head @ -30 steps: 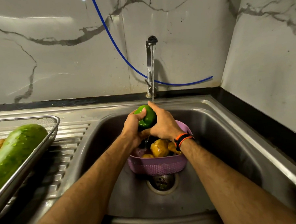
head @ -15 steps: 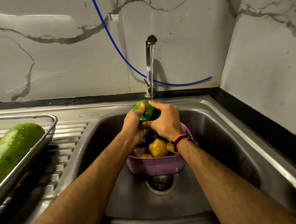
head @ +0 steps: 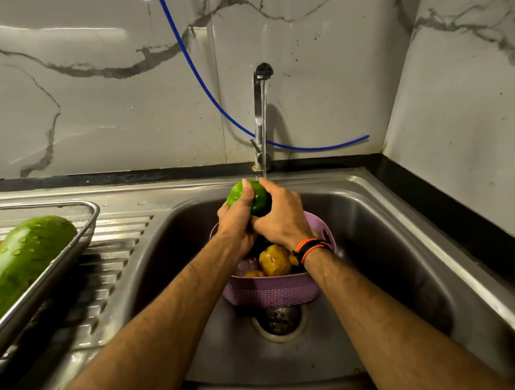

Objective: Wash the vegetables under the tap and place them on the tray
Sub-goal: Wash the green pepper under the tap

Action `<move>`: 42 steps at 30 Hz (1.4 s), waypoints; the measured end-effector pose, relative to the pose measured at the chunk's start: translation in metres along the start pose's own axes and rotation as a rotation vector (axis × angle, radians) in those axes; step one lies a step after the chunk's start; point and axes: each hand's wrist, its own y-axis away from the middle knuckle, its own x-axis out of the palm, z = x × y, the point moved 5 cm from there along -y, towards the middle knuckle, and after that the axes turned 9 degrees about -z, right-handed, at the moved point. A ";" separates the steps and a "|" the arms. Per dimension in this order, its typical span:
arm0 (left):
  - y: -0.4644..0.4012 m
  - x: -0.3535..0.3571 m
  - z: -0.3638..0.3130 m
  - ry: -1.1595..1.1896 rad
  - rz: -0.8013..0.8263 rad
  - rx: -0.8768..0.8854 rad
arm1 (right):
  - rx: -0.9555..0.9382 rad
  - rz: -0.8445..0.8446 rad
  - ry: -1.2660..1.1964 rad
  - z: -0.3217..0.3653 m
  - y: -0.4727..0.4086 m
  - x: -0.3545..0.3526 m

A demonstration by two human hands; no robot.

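Both hands, left hand (head: 236,218) and right hand (head: 281,214), have fingers clamped on the green pepper (head: 258,199) under the tap (head: 261,114). I'd rotate it slowly so the stream hits every side.

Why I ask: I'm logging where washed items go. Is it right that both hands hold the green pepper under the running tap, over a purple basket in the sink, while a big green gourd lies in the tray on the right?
One thing is wrong: the tray with the green gourd sits on the left, on the drainboard, as the head view shows. The rest holds: the left hand and right hand hold the green pepper under the running tap, over the purple basket in the sink.

Dim, warm light (glare streaks the wall (head: 62,29)); edges perhaps bowed.
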 end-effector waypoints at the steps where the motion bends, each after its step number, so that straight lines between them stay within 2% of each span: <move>1: 0.000 0.001 0.001 0.001 0.003 -0.003 | 0.012 -0.006 -0.001 0.000 0.000 -0.001; 8: 0.001 0.004 -0.002 -0.001 0.028 0.029 | 0.016 -0.199 -0.043 0.005 0.002 -0.008; 13: -0.005 -0.001 0.003 -0.033 -0.049 0.016 | -0.011 -0.008 0.031 0.003 0.000 0.005; 19: -0.003 0.001 -0.001 0.001 -0.010 0.018 | -0.037 -0.139 0.034 0.001 -0.001 -0.003; 24: 0.003 0.000 -0.001 -0.044 0.054 -0.043 | -0.034 -0.051 -0.019 -0.004 -0.003 -0.001; 29: 0.002 0.001 -0.004 0.027 0.083 -0.067 | -0.060 -0.164 -0.027 -0.002 -0.003 -0.004; 34: 0.004 -0.002 -0.004 -0.108 0.175 -0.103 | -0.026 -0.001 -0.039 -0.009 -0.008 -0.001; 42: 0.001 -0.002 -0.007 -0.155 0.187 -0.030 | -0.037 -0.091 -0.052 -0.012 -0.005 -0.005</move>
